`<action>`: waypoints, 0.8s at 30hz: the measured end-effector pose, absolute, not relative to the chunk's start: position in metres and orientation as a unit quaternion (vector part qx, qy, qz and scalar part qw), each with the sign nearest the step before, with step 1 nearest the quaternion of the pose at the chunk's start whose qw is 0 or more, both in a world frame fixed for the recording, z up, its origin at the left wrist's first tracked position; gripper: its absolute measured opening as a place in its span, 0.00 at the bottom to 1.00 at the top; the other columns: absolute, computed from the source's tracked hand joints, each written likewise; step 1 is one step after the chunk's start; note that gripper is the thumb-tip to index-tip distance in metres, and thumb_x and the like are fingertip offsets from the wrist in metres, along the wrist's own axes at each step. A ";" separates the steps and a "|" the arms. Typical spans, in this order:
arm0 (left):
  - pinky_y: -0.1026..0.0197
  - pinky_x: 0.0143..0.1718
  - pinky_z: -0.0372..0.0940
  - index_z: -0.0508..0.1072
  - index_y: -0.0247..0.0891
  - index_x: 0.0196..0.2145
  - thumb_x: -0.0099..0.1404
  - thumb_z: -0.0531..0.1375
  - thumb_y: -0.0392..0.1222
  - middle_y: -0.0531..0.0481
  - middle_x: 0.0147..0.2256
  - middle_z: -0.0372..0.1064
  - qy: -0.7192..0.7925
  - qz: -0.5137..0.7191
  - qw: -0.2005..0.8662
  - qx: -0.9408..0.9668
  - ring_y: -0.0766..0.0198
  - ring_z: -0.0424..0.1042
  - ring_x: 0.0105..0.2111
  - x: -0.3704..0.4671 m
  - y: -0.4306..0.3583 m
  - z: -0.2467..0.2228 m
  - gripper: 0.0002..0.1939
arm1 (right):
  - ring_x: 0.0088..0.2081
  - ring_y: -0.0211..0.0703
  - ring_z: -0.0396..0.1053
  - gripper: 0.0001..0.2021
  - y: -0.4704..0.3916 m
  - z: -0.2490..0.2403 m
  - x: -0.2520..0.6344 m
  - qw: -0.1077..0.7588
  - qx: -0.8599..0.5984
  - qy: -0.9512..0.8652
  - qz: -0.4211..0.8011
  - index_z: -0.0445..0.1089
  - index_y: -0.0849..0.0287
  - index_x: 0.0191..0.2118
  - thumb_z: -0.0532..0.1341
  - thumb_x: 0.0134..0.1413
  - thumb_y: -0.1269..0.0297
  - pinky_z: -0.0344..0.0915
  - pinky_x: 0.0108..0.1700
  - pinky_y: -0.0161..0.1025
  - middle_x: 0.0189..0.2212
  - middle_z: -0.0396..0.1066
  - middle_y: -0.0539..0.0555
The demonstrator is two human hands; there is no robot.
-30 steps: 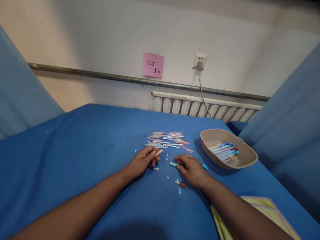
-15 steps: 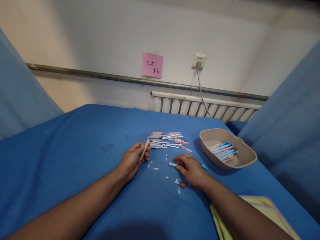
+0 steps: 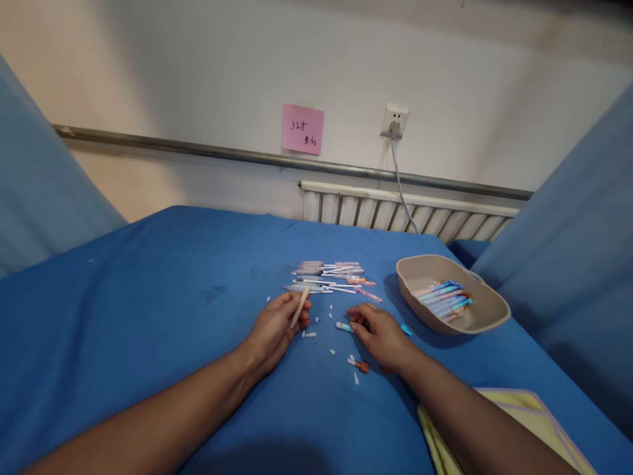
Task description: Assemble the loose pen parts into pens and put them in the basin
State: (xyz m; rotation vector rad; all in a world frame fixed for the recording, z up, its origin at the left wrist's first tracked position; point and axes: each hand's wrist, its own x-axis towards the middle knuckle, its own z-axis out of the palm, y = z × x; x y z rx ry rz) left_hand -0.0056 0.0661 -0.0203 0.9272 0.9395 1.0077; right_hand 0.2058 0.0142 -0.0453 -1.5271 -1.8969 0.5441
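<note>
Above the bench [image 3: 158, 310], your left hand [image 3: 273, 327] is pinching a pale barrel [image 3: 300, 307], your right hand [image 3: 382, 336] holding a blue pen [image 3: 343, 326].

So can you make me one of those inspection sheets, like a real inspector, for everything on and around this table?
Surface: blue cloth, creased, with dark marks on the left.
Job's things: pen parts and thin white sticks in loose rows; pens inside a tan basket.
Clutter: little white tips scattered about; a brown-and-white piece; a yellow cloth at the near right.
Left hand: holds a pale pen part, tilted.
Right hand: over a light-blue pen piece; grip partly hidden.
Cables: one grey cable, plugged into the wall socket.
Surroundings: pink note, metal rail, radiator, blue curtains.
</note>
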 end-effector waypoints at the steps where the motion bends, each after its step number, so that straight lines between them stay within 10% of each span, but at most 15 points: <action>1: 0.67 0.26 0.61 0.68 0.33 0.31 0.57 0.60 0.43 0.52 0.26 0.65 0.426 0.456 0.656 0.425 0.71 0.64 0.22 -0.007 0.069 -0.020 0.09 | 0.39 0.41 0.68 0.12 0.016 -0.046 0.206 0.324 -0.586 -0.716 0.195 0.68 0.58 0.45 0.56 0.54 0.70 0.63 0.43 0.38 0.37 0.71 0.53; 13: 0.66 0.29 0.55 0.73 0.37 0.33 0.57 0.58 0.43 0.53 0.28 0.67 0.381 0.181 0.303 0.855 0.64 0.64 0.28 -0.019 0.083 -0.012 0.08 | 0.48 0.49 0.64 0.12 0.072 -0.023 0.182 0.137 -0.652 -0.745 -0.006 0.68 0.60 0.47 0.54 0.57 0.69 0.57 0.49 0.41 0.43 0.71 0.59; 24: 0.63 0.32 0.56 0.70 0.39 0.31 0.60 0.56 0.40 0.49 0.31 0.66 0.352 0.119 0.195 0.908 0.59 0.67 0.32 -0.010 0.077 -0.014 0.04 | 0.41 0.51 0.70 0.12 0.067 -0.010 0.162 0.068 -0.646 -0.760 -0.022 0.69 0.67 0.41 0.53 0.51 0.78 0.61 0.41 0.40 0.38 0.72 0.65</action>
